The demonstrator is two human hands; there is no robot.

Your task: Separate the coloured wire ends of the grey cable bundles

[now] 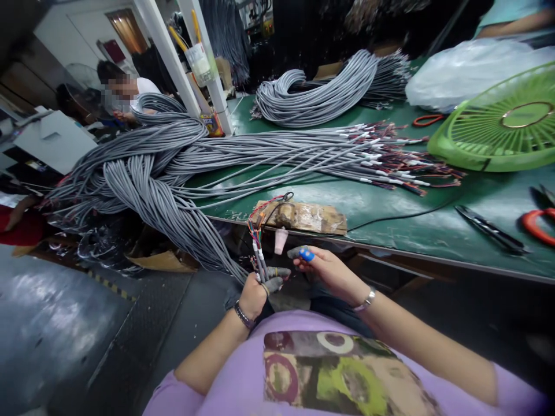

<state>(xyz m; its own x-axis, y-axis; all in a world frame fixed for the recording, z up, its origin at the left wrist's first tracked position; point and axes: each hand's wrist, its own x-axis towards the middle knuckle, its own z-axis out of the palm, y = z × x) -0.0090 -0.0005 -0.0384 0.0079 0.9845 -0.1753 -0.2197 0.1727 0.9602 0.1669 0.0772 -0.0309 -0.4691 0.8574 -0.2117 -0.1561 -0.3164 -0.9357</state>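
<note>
My left hand (259,290) is closed around the ends of a few grey cables (261,263), with grey covers on the thumb and a finger. Thin coloured wires (255,231) fan out from the tops of these cables. To the right, apart from them, my right hand (318,264) has its thumb and fingertips pinched together; one fingertip wears a blue cover and another a grey one. Whether something small is in that pinch is too small to tell. Between the hands, a pale pink tapered piece (281,240) hangs at the edge of a taped cardboard-brown block (303,216).
Long bundles of grey cable (260,151) lie across the green table (381,211), some draping over its front edge. On the right are a green fan (503,121), black-handled pliers (492,231) and a red-handled tool (537,222). Another person (125,92) sits at the far left.
</note>
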